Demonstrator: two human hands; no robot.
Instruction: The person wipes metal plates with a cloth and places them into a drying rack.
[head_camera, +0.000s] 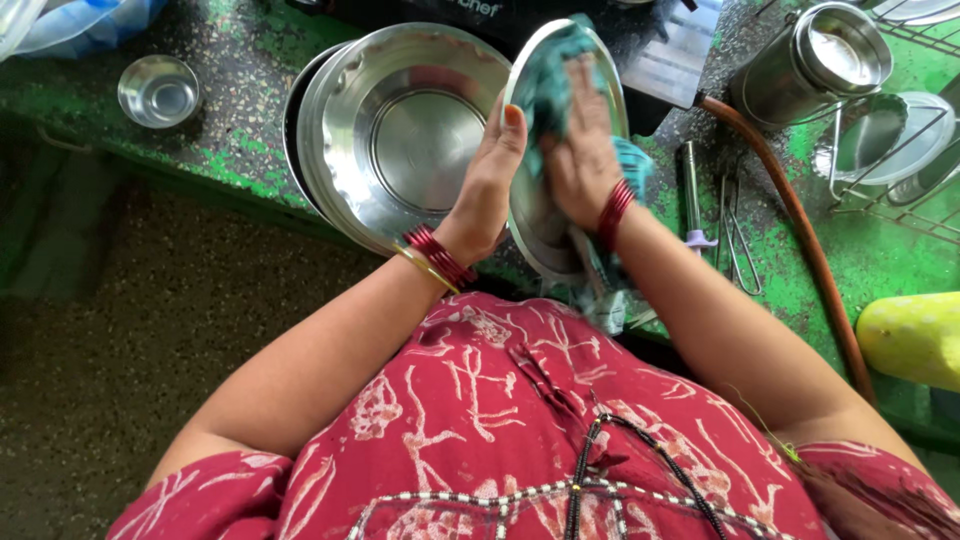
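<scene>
Left hand (487, 185) grips the steel plate (530, 215) on edge, tilting its face up so the right hand (578, 150) presses the teal cloth (545, 85) flat across it.

Small steel bowl (158, 91), steel canister (812, 62), orange hose (800, 225); tongs (737, 235) — green counter (880, 260)

A black appliance (560, 20) at the top edge of the green counter (230, 150), just behind the stack of steel plates (400, 130), bears a strip of white lettering on its front face. Far to the left of that appliance, in the top corner, lies a crumpled clear-and-blue plastic bag (70, 22).
</scene>
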